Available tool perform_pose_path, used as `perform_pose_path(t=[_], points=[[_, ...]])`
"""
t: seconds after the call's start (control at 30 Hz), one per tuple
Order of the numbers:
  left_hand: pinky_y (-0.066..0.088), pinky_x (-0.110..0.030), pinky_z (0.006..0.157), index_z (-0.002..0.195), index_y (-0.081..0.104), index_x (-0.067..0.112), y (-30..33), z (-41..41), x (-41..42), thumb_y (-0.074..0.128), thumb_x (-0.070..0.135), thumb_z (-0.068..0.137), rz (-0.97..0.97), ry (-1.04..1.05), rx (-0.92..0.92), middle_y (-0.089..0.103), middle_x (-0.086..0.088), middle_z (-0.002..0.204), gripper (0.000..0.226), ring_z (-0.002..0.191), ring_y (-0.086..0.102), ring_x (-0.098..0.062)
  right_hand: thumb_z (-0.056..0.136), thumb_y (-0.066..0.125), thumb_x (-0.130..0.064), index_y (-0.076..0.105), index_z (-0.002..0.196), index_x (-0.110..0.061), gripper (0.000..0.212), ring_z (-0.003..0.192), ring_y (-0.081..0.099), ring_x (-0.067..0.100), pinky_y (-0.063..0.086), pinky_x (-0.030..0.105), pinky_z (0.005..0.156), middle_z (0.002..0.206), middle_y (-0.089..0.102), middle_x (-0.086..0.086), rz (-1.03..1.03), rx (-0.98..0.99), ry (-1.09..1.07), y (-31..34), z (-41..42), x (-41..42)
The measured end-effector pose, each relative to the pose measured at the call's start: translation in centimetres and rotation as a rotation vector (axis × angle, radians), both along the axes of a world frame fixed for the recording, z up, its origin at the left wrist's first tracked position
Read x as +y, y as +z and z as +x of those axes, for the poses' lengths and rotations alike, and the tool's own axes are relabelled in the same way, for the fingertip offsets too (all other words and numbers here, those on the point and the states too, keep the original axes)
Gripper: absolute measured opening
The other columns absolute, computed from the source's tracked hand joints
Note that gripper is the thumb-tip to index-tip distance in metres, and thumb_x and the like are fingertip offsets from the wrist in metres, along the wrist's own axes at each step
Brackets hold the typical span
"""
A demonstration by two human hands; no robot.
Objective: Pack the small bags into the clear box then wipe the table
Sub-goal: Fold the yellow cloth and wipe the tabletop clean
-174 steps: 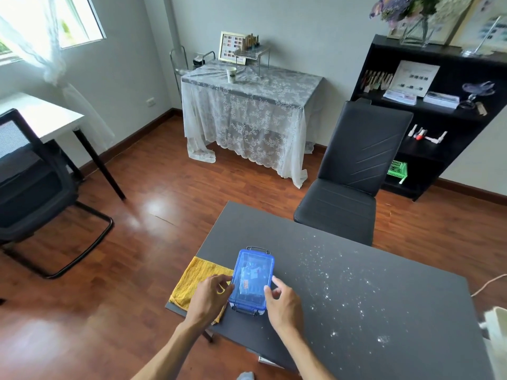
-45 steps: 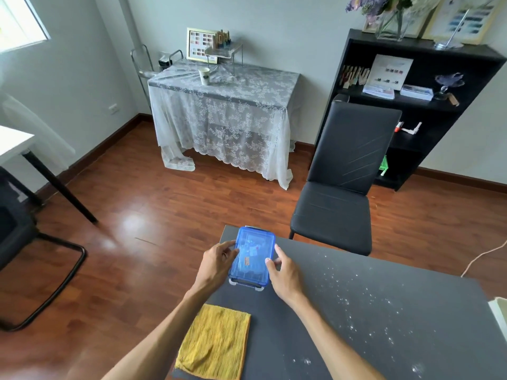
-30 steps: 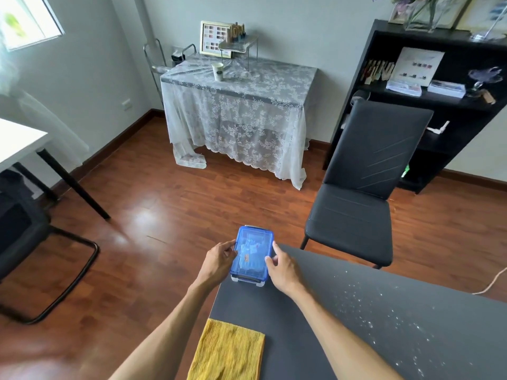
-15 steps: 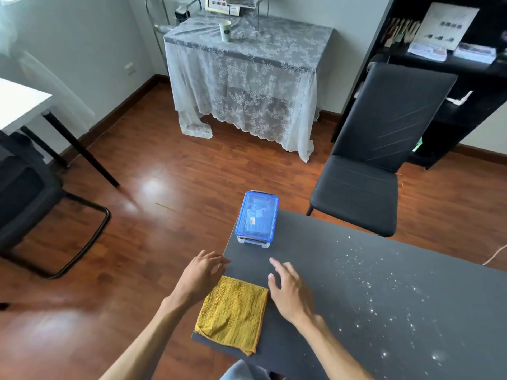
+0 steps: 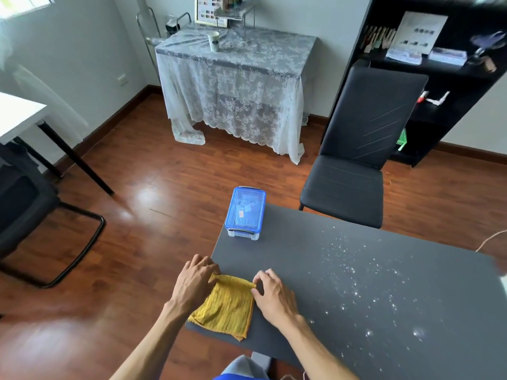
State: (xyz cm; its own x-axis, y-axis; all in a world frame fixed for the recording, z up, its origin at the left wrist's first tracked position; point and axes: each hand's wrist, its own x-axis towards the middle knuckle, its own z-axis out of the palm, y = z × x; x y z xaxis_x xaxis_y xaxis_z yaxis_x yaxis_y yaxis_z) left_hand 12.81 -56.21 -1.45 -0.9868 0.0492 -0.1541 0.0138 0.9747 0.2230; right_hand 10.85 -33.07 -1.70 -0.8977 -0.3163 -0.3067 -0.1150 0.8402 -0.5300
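Both hands are on the yellow cloth [image 5: 225, 305] at the near table [image 5: 356, 292] edge: left hand [image 5: 196, 281] and right hand [image 5: 270, 293] each pinch a far corner. The lidded clear box [image 5: 245, 212], bags inside, sits at the far corner, with white specks [image 5: 356, 270] scattered to the right.

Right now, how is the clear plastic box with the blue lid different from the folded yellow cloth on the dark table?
The clear plastic box with the blue lid is rigid and stands tall, closed, with small bags visible inside; the folded yellow cloth is soft and lies flat. The box sits untouched at the far corner, while the left hand and right hand grip the cloth's far corners at the near edge. Both rest on the dark table, near its left side.
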Motion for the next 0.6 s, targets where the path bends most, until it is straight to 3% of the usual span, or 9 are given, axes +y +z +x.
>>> perform_pose_path(t=[0.1,0.23,0.37,0.4,0.47,0.53,0.6], points=[[0.041,-0.029,0.076,0.095,0.068,0.034,0.7,0.0,-0.5,0.074,0.044,0.081,0.025,0.065,-0.027,0.069,0.016,0.097,0.018,0.098,0.055,-0.016,0.094,0.062,-0.031,0.053,0.097,-0.030,0.010,0.090,0.066,0.019,0.044,0.028,0.066,0.100,0.070,-0.006,-0.092,-0.038,-0.027,0.4,0.0,0.3],[0.044,-0.027,0.069,0.092,0.071,0.037,2.0,0.7,-1.3,0.074,0.045,0.081,0.137,0.160,-0.017,0.066,0.015,0.086,0.014,0.092,0.057,-0.010,0.092,0.064,-0.027,0.055,0.095,-0.030,0.010,0.089,0.069,0.016,0.053,0.031,0.073,0.094,0.073,-0.010,-0.193,-0.044,-0.079,0.7,0.2,0.8],[0.044,-0.021,0.064,0.091,0.072,0.042,3.9,1.4,-0.4,0.075,0.043,0.080,0.236,0.198,0.026,0.058,0.016,0.082,0.011,0.079,0.057,-0.004,0.094,0.063,-0.030,0.059,0.131,-0.037,0.038,0.107,0.066,0.012,0.052,0.027,0.090,0.116,0.071,-0.010,-0.254,-0.077,-0.078,1.4,0.4,1.3],[0.041,-0.017,0.062,0.090,0.072,0.042,4.4,1.5,0.0,0.076,0.042,0.080,0.253,0.199,0.041,0.058,0.017,0.081,0.011,0.078,0.056,-0.002,0.093,0.063,-0.032,0.061,0.133,-0.036,0.040,0.109,0.066,0.011,0.052,0.026,0.093,0.119,0.071,-0.011,-0.266,-0.088,-0.064,1.6,0.4,1.4],[0.036,-0.010,0.061,0.089,0.073,0.041,5.5,1.7,0.9,0.076,0.040,0.080,0.279,0.187,0.065,0.059,0.020,0.077,0.010,0.078,0.053,0.003,0.091,0.066,-0.041,0.070,0.117,-0.032,0.028,0.103,0.067,0.007,0.053,0.025,0.090,0.112,0.074,-0.013,-0.293,-0.090,-0.053,2.0,0.4,1.8],[0.037,-0.011,0.062,0.088,0.073,0.041,6.7,1.9,2.0,0.076,0.038,0.081,0.297,0.167,0.080,0.059,0.021,0.076,0.008,0.079,0.051,0.006,0.088,0.068,-0.049,0.073,0.097,-0.030,0.022,0.095,0.065,0.008,0.051,0.027,0.082,0.103,0.074,-0.011,-0.313,-0.065,-0.072,2.5,0.6,2.6],[0.038,-0.014,0.065,0.088,0.072,0.042,7.7,2.2,3.1,0.075,0.037,0.083,0.320,0.168,0.102,0.059,0.020,0.077,0.007,0.083,0.052,0.003,0.090,0.067,-0.050,0.070,0.090,-0.029,0.021,0.095,0.065,0.009,0.051,0.029,0.081,0.102,0.071,-0.012,-0.336,-0.022,-0.091,3.3,0.9,4.0]])
